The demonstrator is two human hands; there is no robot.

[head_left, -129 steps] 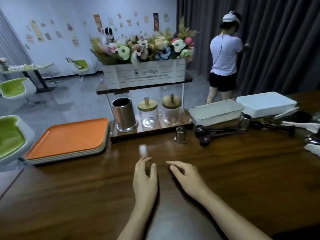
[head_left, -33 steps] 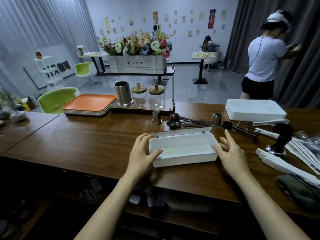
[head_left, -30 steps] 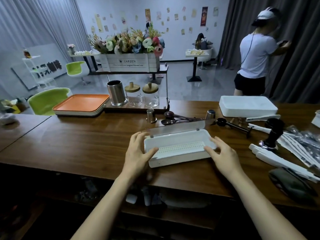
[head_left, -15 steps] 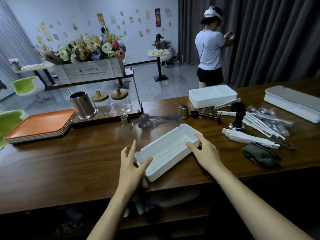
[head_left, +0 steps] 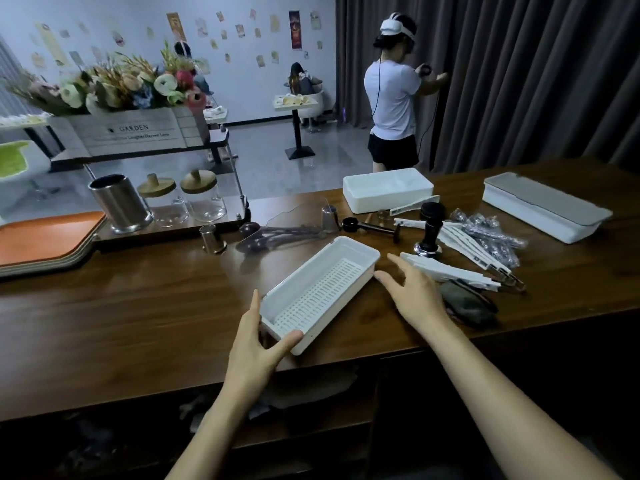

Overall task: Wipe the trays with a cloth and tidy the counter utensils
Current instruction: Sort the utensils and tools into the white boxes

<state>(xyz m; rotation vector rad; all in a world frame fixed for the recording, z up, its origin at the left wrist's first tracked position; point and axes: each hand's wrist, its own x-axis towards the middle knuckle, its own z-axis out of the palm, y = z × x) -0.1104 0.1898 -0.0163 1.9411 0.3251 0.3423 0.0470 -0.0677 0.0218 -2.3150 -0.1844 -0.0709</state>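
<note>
Orange trays (head_left: 45, 237) are stacked at the left edge of the worktop (head_left: 138, 306), and the frame cuts them off. Dark spoons (head_left: 277, 233) lie mid-worktop, blurred, with something clear beside them that I cannot make out. A dark cloth (head_left: 471, 306) sits near the front edge, partly hidden behind the right hand (head_left: 412, 292).

Containers now. The white slotted tray (head_left: 322, 292) is open-topped and holds nothing. The steel cup (head_left: 119, 202) and 2 glass jars (head_left: 187, 202) stand on a board toward the far left; the jars look empty, the cup's inside is too dark to read. A white bin (head_left: 388, 188) sits at the far edge, its inside bare as far as it shows. A lidded white box (head_left: 543, 206) lies toward the right edge, contents hidden.

The slotted tray lies diagonally: its near short end is at the front edge, its long axis running away toward the far right.

Hands are apart, 1 at each end. The left hand (head_left: 252, 355) lays straight fingers along the tray's left wall, thumb across the near end. The right hand is spread and relaxed, its fingertips (head_left: 379, 276) at the far right corner; touching or just beside, I cannot tell.
</note>
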